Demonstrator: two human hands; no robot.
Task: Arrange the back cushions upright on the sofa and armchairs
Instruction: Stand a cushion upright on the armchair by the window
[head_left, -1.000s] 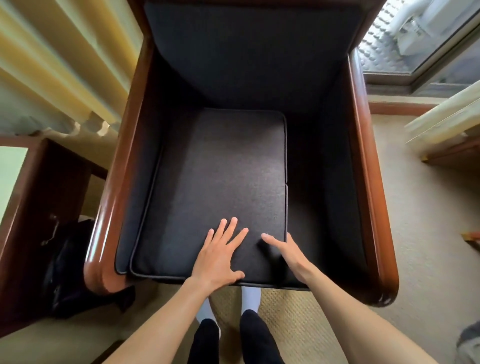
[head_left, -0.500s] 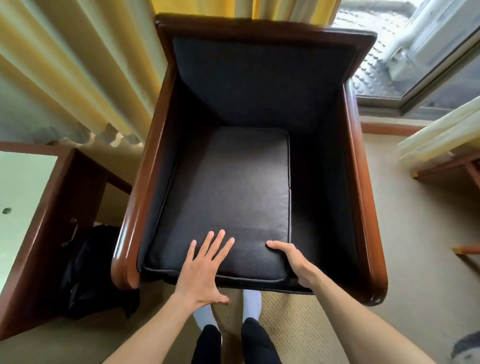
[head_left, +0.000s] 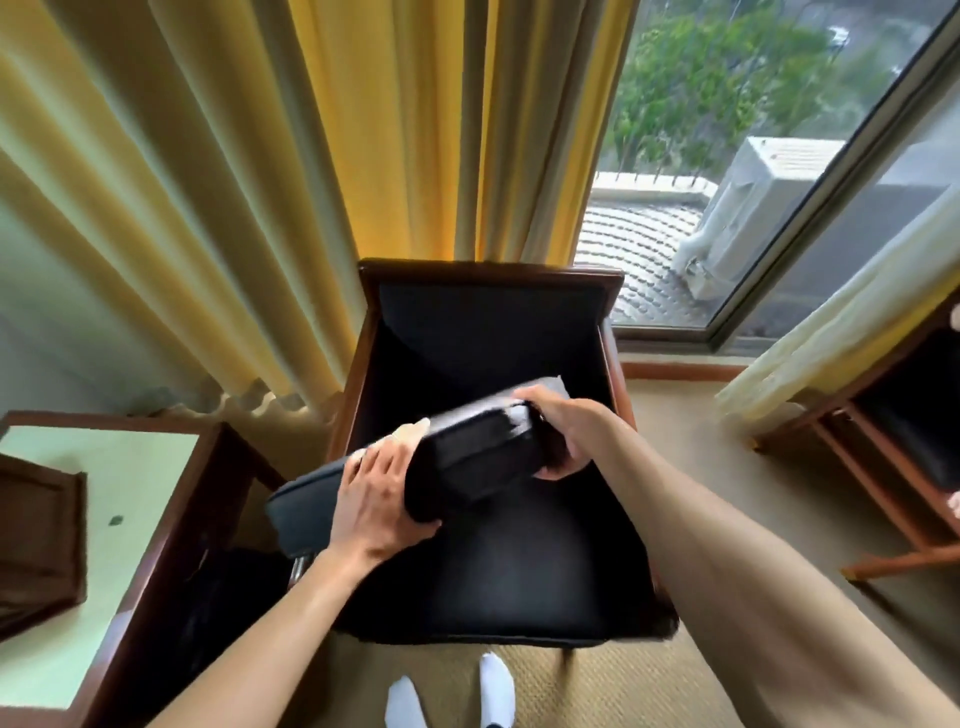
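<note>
- You are now lifting the cushion (head_left: 467, 457) clear of the armchair (head_left: 488, 291); half a second ago it was lying flat on the seat with your palms resting on its front edge.
- Your left hand (head_left: 376, 506) is gripping the cushion's near long edge, fingers curled over the top and thumb tucked underneath.
- Your right hand (head_left: 563, 436) is clamping the far right corner, fingers wrapped round the end so that the piping is bunching a little there.
- The cushion is hanging in the air above the seat, tilted, its left end reaching out past the left armrest and sitting lower than its right end.
- The seat (head_left: 519, 561) below is showing bare and dark, and the padded back panel (head_left: 488, 332) is standing free with nothing leaning on it yet.
- Your view is also rising: the yellow curtain (head_left: 405, 130) and the window (head_left: 753, 156) are filling the upper half, where before you were looking almost straight down into the chair.
- Judging from this, you are moving from straightening to carrying; the cushion probably needs turning onto its long edge and setting against the back panel.
- A side table (head_left: 104, 519) is standing just beside the left armrest, close under the cushion's overhanging end.
</note>
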